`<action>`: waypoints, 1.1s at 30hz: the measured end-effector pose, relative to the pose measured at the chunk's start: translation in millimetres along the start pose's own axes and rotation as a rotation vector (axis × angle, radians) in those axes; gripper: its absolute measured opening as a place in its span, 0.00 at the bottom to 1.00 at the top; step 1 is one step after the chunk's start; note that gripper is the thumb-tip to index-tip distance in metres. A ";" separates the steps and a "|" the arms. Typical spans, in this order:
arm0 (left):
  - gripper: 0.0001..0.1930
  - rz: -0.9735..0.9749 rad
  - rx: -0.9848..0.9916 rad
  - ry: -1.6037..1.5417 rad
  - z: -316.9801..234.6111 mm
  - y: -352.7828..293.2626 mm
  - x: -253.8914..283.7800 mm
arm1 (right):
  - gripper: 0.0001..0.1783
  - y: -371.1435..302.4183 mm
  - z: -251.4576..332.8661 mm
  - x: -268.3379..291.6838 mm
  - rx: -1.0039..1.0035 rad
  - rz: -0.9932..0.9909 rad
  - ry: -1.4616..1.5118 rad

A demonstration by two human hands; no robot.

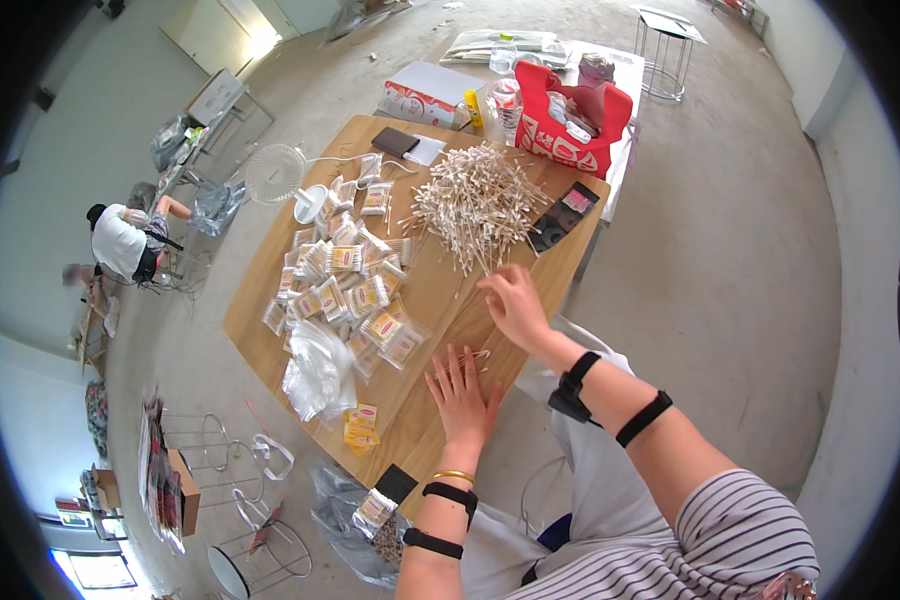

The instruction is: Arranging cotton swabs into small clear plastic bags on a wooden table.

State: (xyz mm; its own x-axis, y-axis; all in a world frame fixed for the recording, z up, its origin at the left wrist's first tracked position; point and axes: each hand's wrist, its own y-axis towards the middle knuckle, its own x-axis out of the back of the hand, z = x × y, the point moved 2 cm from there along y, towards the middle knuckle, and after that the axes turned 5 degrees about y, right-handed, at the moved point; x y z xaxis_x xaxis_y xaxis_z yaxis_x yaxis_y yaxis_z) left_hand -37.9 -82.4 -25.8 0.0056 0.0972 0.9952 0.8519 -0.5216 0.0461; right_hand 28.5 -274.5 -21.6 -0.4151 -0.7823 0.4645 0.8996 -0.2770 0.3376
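My left hand (462,400) lies flat on the wooden table (435,300), fingers spread, near the edge closest to me. A few loose cotton swabs (481,356) lie beside its fingertips. My right hand (518,308) is over the table at the near side of a large heap of cotton swabs (478,200). Its fingers are bent inward and closed; what is between them, if anything, is hidden. Left of the heap are many small clear packets of cotton swabs (345,258). Empty clear plastic bags (318,370) are piled nearer to me, beside small yellow cards (362,425).
A white fan (276,174), a dark wallet-like item (395,142) and a dark flat package (562,218) lie around the heap. Beyond stand a red bag (570,125), a yellow bottle (473,108) and a white-and-red box (425,95). Another person (125,240) sits far left.
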 end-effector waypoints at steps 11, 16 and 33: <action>0.39 -0.058 -0.006 -0.074 -4.0 -7.7 -3.9 | 0.16 -7.5 -9.2 -14.3 -0.053 0.066 -0.150; 0.36 -0.126 0.014 -0.169 1.1 -14.2 1.3 | 0.16 -40.4 18.0 -11.9 0.198 0.246 -0.052; 0.44 -0.244 0.125 -0.384 38.9 -5.5 5.8 | 0.07 -39.5 24.6 -32.5 0.141 0.321 0.094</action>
State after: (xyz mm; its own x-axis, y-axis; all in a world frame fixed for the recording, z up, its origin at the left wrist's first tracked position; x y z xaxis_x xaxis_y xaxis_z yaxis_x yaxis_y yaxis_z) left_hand -22.3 -46.0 -23.7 -0.0292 0.5226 0.8520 0.9087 -0.3412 0.2405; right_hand 3.1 -224.5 -29.9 -0.0945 -0.8666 0.4899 0.9517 0.0657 0.2998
